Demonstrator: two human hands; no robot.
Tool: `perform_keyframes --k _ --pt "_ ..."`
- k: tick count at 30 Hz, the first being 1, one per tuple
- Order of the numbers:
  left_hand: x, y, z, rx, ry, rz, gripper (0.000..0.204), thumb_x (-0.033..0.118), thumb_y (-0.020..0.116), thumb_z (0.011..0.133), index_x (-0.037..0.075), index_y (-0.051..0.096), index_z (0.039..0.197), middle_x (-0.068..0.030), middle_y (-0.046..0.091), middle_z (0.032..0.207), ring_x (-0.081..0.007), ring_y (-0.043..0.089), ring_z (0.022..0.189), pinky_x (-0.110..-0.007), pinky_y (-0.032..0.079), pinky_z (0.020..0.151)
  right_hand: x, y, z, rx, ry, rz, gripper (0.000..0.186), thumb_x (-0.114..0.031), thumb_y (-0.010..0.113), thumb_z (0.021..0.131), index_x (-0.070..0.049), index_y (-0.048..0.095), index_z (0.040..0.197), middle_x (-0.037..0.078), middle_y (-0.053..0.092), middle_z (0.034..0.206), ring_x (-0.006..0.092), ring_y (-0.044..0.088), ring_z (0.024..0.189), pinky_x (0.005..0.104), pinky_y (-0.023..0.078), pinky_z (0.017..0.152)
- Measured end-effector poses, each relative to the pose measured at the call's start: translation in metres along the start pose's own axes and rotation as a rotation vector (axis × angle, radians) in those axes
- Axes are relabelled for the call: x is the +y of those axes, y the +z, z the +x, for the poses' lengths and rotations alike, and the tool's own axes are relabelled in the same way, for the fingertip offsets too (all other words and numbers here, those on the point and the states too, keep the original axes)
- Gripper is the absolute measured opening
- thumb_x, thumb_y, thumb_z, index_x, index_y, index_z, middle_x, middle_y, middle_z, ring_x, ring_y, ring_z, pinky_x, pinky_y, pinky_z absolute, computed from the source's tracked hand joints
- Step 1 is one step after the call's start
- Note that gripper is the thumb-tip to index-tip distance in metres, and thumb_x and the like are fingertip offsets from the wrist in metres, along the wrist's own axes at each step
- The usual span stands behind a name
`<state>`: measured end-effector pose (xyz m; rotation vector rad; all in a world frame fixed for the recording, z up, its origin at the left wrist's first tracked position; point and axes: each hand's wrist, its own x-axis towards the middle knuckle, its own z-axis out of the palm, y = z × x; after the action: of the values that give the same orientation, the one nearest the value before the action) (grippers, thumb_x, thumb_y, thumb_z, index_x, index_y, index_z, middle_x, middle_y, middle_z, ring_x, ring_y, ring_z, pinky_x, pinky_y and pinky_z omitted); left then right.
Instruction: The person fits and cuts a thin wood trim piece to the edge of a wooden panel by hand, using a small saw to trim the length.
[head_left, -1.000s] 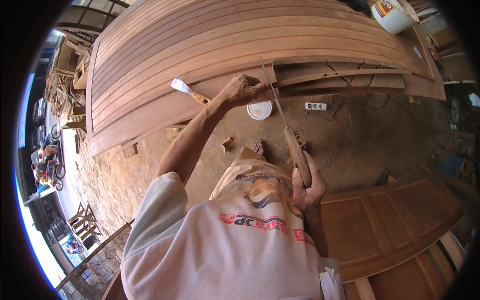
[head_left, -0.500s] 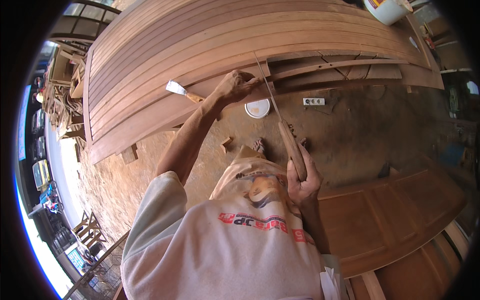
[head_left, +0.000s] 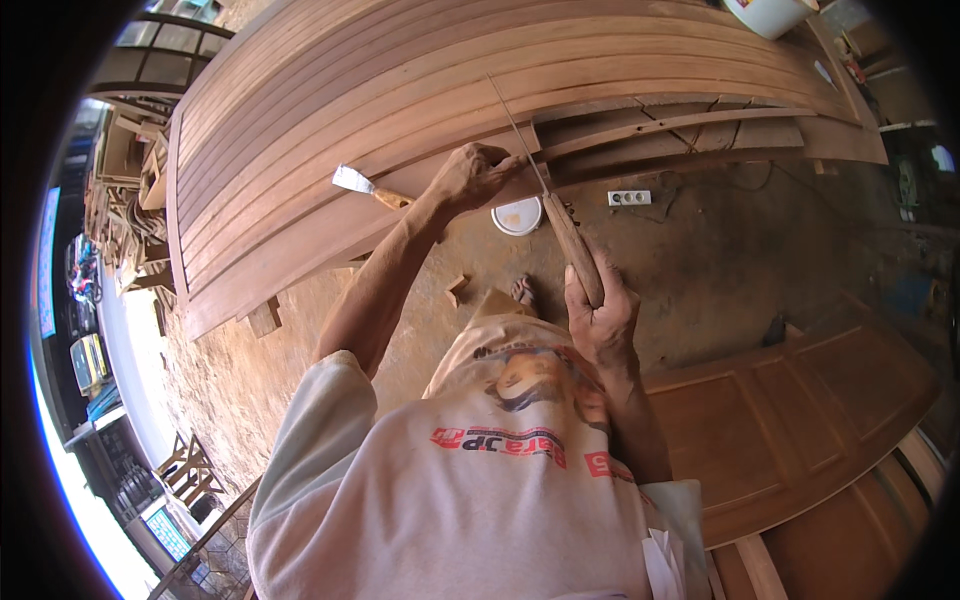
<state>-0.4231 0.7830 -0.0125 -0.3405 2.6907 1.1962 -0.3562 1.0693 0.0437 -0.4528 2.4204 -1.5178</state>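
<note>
A slatted wooden panel (head_left: pixel 400 80) spans the workshop above a brown floor (head_left: pixel 690 260); wood offcuts (head_left: pixel 130 170) are heaped beyond its left edge. On the panel are one scraper (head_left: pixel 370 188), near the near edge, and one white bucket (head_left: pixel 770 15), at the far right corner. One power strip (head_left: pixel 629 198) and one round white container (head_left: pixel 517 216) are below the near edge. One long-bladed tool (head_left: pixel 572 245) crosses that edge at the left end of a recess. The right hand (head_left: pixel 605 320) has its fingers wrapped round the handle. The left hand (head_left: pixel 470 178) has bent fingers just beside the blade; whether they pinch anything cannot be told. Compared with half a second earlier, the right hand is farther forward and the blade tip reaches deeper over the panel.
</note>
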Motion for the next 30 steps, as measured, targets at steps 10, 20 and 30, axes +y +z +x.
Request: perform_keyframes --k 10,20,30 --pt "0.020 0.012 -0.017 0.027 0.138 0.009 0.043 0.041 0.075 0.096 0.004 0.070 0.116 -0.0211 0.076 0.099 -0.0392 0.075 0.093 -0.045 0.058 0.080 0.031 -0.018 -0.027 0.320 -0.270 0.329 0.050 -0.022 0.061 0.101 0.013 0.062 0.137 0.010 0.071 0.083 0.0133 0.064 0.067 0.0301 0.056 0.068" --pt "0.011 0.021 -0.003 0.267 0.395 0.103 0.023 0.033 0.070 0.099 0.014 0.075 0.112 -0.0128 0.073 0.103 -0.0386 0.070 0.099 -0.048 0.056 0.084 0.022 -0.029 -0.025 0.272 -0.232 0.305 0.045 -0.016 0.062 0.099 0.012 0.062 0.135 0.015 0.074 0.098 0.0159 0.068 0.075 0.0304 0.056 0.069" --pt "0.016 0.015 -0.014 0.166 0.224 0.192 0.030 0.036 0.064 0.103 0.010 0.073 0.116 -0.0173 0.075 0.105 -0.0404 0.071 0.102 -0.049 0.055 0.084 0.041 -0.012 -0.028 0.199 -0.290 0.069 0.040 -0.012 0.065 0.103 0.008 0.062 0.138 0.012 0.073 0.096 0.0141 0.070 0.070 0.0294 0.057 0.065"
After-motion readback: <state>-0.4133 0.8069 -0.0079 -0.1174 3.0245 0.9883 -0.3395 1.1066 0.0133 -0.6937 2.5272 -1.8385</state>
